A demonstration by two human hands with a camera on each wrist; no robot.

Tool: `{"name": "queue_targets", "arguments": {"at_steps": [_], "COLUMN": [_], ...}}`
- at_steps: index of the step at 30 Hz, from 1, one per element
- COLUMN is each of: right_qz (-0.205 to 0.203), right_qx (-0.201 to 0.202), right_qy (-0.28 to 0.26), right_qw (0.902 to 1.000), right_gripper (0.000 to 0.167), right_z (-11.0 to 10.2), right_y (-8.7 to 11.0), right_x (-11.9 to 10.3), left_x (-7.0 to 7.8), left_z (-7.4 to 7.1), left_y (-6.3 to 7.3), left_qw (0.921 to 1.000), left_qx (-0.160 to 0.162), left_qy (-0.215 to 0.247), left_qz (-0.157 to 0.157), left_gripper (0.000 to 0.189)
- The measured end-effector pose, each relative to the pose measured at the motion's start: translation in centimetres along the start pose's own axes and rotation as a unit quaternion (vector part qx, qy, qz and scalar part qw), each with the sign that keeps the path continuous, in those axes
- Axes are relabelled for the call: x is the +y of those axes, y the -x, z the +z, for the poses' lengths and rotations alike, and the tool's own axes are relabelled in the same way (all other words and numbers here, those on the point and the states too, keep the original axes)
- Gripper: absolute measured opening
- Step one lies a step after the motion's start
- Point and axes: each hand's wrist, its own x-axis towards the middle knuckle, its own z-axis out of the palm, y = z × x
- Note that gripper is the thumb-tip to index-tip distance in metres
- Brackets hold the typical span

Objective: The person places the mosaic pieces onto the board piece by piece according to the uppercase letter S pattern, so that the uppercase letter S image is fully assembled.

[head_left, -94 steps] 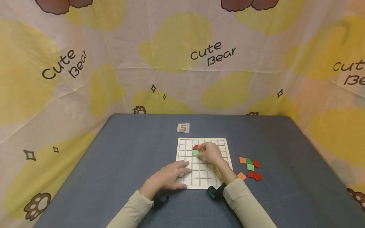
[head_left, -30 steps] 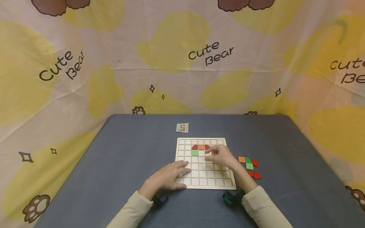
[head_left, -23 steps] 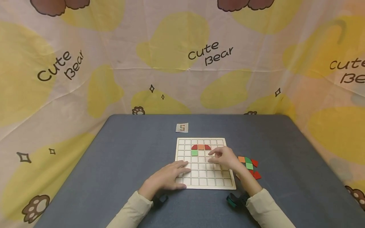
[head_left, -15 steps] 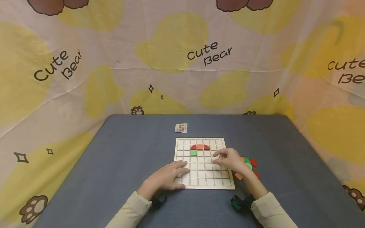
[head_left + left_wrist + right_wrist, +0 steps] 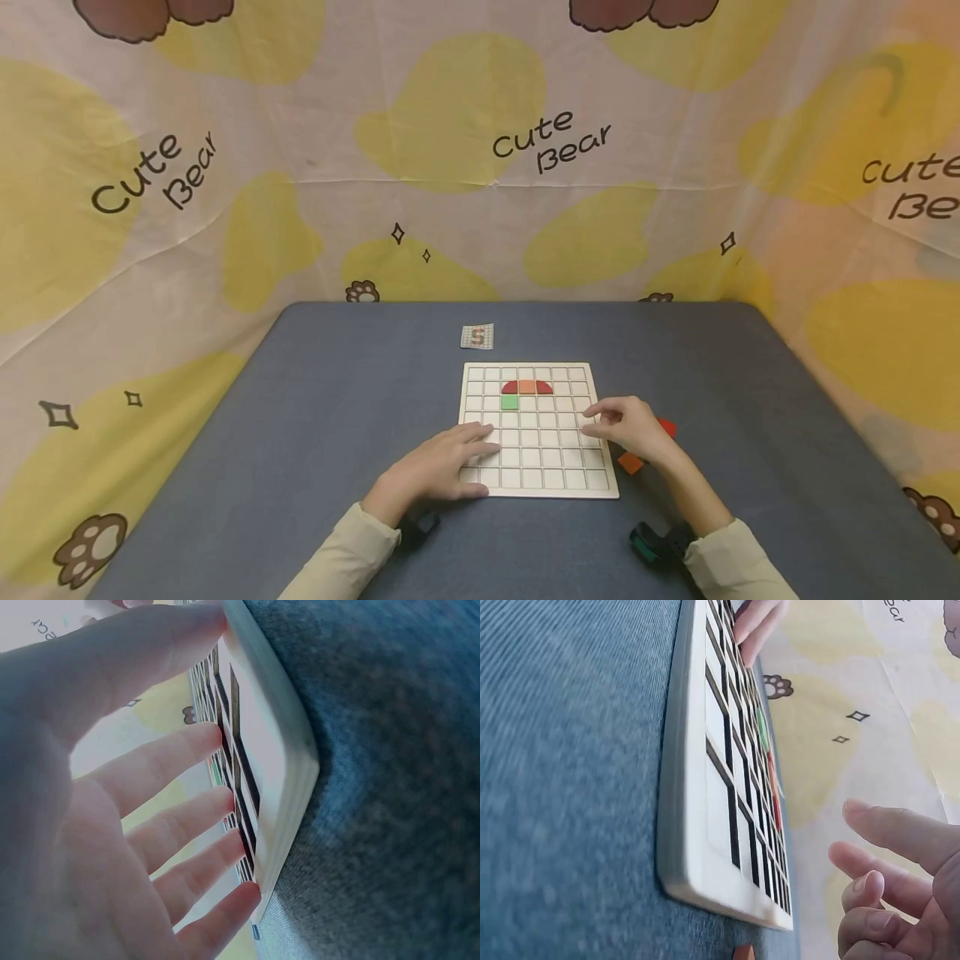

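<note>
A white gridded board [image 5: 551, 457] lies on the table. My left hand [image 5: 442, 462] rests on its left front edge, fingers spread, with fingertips on the board in the left wrist view. In the board's upper part sit a red rounded tile [image 5: 510, 387], an orange square tile [image 5: 527, 387] and another red rounded tile [image 5: 544, 387] in a row. A green square tile [image 5: 510, 402] is under the left red one. My right hand [image 5: 626, 429] hovers by the board's right edge, thumb and forefinger apart, holding nothing. It hides most of the loose tiles.
Right of the board, an orange tile [image 5: 631, 462] and a red tile [image 5: 666, 427] show around my right hand. Behind the board lies a small card [image 5: 477, 337] with a patterned grid. A printed cloth [image 5: 450, 125] hangs behind the blue-grey table [image 5: 360, 375].
My right hand has drawn back rightward from the board's top tiles toward the loose tiles. The right red rounded tile, earlier hidden by it, now shows in the row. My left hand stays put.
</note>
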Motion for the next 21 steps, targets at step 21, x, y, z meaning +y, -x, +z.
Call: {"name": "queue_targets", "arguments": {"at_steps": [21], "right_qz": [-0.001], "right_qx": [0.009], "right_qy": [0.027], "right_qw": [0.9996], "right_gripper": [0.03], "right_z": [-2.3], "right_y": [0.9], "right_x": [2.6], "left_x": [0.0], "left_z": [0.0], "left_y": [0.0], "left_qw": [1.0], "left_qx": [0.001], "left_qy": [0.003], "left_qz": [0.002], "left_gripper": [0.058]}}
